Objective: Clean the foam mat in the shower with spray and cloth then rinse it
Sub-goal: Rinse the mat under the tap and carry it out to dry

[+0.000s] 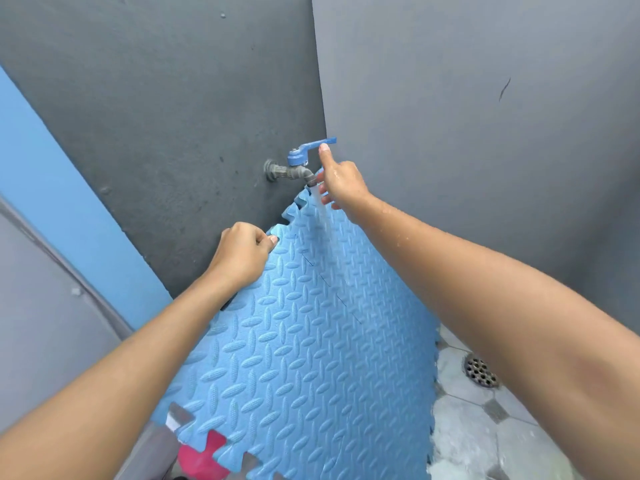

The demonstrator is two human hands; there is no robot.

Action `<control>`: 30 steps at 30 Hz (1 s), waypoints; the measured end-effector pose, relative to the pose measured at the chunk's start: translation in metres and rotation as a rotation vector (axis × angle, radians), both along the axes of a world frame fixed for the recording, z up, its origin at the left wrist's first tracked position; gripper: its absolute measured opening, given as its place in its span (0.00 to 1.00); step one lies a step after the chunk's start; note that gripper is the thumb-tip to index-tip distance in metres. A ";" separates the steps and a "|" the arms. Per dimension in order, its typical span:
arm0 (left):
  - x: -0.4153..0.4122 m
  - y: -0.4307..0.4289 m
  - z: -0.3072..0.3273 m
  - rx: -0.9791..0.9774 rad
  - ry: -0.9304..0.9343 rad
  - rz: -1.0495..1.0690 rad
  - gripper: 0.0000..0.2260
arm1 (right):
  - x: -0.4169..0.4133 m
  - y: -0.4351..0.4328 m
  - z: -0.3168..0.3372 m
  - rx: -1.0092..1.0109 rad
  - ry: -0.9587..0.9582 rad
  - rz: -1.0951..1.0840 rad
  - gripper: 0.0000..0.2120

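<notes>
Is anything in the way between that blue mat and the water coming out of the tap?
Nothing visible. The water from the tap falls straight onto the top of the foam mat, which the left hand grips at its edge. The right hand is beside the stream, thumb on the blue lever.

The scene is evenly lit by soft, diffuse light, and only faint shadows are cast on the dark grey painted wall. Small wet glints are seen on the right hand. The thin falling stream of water is smeared by motion. Edges are bowed by wide-angle distortion.
</notes>
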State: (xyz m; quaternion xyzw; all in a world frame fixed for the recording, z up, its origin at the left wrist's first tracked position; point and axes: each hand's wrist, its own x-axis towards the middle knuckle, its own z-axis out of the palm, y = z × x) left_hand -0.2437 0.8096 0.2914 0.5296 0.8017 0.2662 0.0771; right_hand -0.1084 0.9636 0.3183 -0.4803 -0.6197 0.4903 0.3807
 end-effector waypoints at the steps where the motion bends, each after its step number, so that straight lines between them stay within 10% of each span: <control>1: 0.001 -0.001 0.001 -0.004 -0.008 0.003 0.18 | -0.004 0.005 0.010 0.027 -0.028 -0.013 0.34; 13: -0.001 0.003 0.005 -0.013 -0.006 0.008 0.20 | -0.009 0.037 0.050 0.162 -0.378 0.024 0.17; 30: 0.001 0.005 0.000 0.000 -0.035 -0.056 0.16 | 0.001 0.064 0.003 0.253 -0.173 0.307 0.16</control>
